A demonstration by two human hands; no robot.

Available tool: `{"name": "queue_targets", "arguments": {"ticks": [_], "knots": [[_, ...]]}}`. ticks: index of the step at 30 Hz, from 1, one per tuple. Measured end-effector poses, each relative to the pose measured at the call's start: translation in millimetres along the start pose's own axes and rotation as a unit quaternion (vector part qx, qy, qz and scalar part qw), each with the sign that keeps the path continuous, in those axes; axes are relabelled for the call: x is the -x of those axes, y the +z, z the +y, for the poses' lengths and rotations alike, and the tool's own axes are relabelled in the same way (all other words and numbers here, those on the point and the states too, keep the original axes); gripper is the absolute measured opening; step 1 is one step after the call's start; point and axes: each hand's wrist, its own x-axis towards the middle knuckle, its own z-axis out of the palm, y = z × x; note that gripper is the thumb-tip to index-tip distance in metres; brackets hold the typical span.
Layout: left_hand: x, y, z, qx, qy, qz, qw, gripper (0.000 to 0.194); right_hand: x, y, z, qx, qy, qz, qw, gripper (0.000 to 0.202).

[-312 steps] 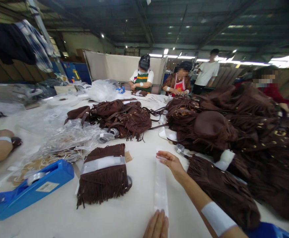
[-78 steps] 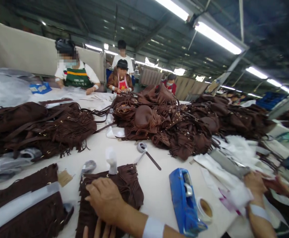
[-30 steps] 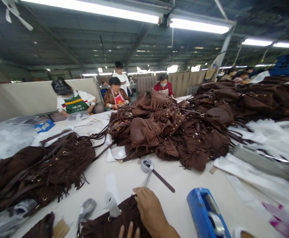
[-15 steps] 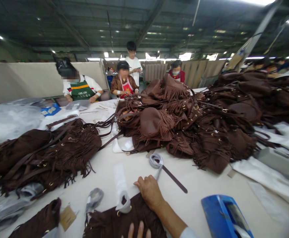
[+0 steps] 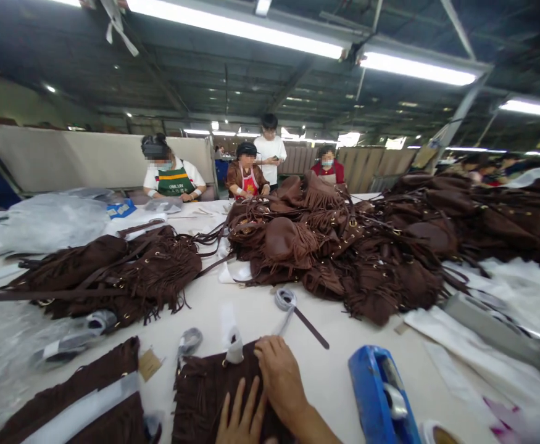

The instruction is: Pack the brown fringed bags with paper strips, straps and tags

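Note:
A dark brown fringed bag (image 5: 200, 394) lies flat on the white table (image 5: 334, 370) at the bottom centre. Spread flat on its front is my left hand (image 5: 242, 416), fingers apart. My right hand (image 5: 281, 379) rests at the bag's upper right edge, its fingers bent together over the edge; whether they pinch anything is hidden. A white wrapped roll (image 5: 234, 346) stands at the bag's top edge. Beyond my right hand lies a strap coiled in grey wrapping (image 5: 286, 300), its bare brown end (image 5: 313, 330) pointing right. Another wrapped coil (image 5: 190, 341) sits left of the bag.
A blue tape dispenser (image 5: 381, 394) stands at the right. Brown fringed bags form a large pile (image 5: 297, 240) and a smaller one (image 5: 158, 271). Another bag (image 5: 107, 382) with a white strip lies lower left. Clear plastic (image 5: 61, 216) covers the left side. Several people are across the table.
The camera view has tilted up and shifted. More of my left hand shows, flat on the bag. My right hand stays at the bag's edge, now close beside the left.

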Motion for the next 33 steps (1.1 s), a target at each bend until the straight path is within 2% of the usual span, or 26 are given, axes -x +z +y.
{"name": "queue_targets", "arguments": {"ticks": [2,4,6,9,10,11,13,14,15,16,18,20,22,24,26,28,30,33], "knots": [[0,-13.0,2,0.028,0.011,0.0,1.0,0.076,33,-10,-3,-0.041,-0.005,-0.014,0.999,0.026],[-3,-31.8,5,0.076,-0.062,-0.035,0.995,0.075,58,-18,5,-0.031,-0.018,-0.061,0.998,0.033],[-8,-49.5,7,0.142,-0.11,-0.05,0.982,0.069,71,-27,16,0.022,0.016,-0.087,0.996,0.033],[-10,-64.0,8,0.231,-0.146,-0.049,0.961,0.066,72,-38,16,0.101,0.097,-0.056,0.989,0.035],[-10,-65.1,7,0.254,-0.155,-0.046,0.954,0.066,70,-40,10,0.097,0.085,-0.05,0.99,0.035],[-8,-64.9,6,0.273,-0.162,-0.042,0.947,0.065,68,-42,2,0.074,0.039,-0.055,0.995,0.035],[-6,-62.6,4,0.298,-0.172,-0.034,0.938,0.064,68,-42,-12,0.004,-0.103,-0.092,0.99,0.038],[-5,-61.3,3,0.302,-0.174,-0.03,0.937,0.064,69,-41,-14,-0.022,-0.159,-0.116,0.98,0.041],[-4,-60.1,3,0.301,-0.175,-0.025,0.937,0.064,72,-40,-12,-0.033,-0.188,-0.135,0.972,0.043],[-4,-59.1,2,0.295,-0.175,-0.024,0.939,0.064,76,-40,-5,-0.026,-0.186,-0.146,0.971,0.045],[-4,-56.5,2,0.272,-0.17,-0.027,0.947,0.066,86,-41,18,0.034,-0.109,-0.13,0.985,0.044],[-3,-51.6,1,0.24,-0.15,-0.035,0.959,0.066,92,-43,39,0.116,-0.01,-0.073,0.991,0.04],[-1,-43.8,0,0.202,-0.119,-0.041,0.971,0.065,90,-43,40,0.137,0.03,-0.02,0.99,0.04],[3,-35.0,-2,0.167,-0.089,-0.042,0.981,0.062,80,-38,18,0.071,-0.005,-0.012,0.997,0.046],[7,-28.7,-4,0.135,-0.066,-0.045,0.988,0.059,68,-26,-13,-0.037,-0.068,-0.046,0.996,0.05],[8,-27.9,-5,0.114,-0.046,-0.051,0.991,0.057,58,-10,-35,-0.107,-0.09,-0.069,0.988,0.045],[7,-33.9,-6,0.101,-0.032,-0.068,0.992,0.056,56,6,-39,-0.127,-0.083,-0.075,0.986,0.038],[10,-49.6,-13,0.065,-0.049,-0.093,0.992,0.056,61,22,-26,-0.12,-0.086,-0.082,0.986,0.037]]}}
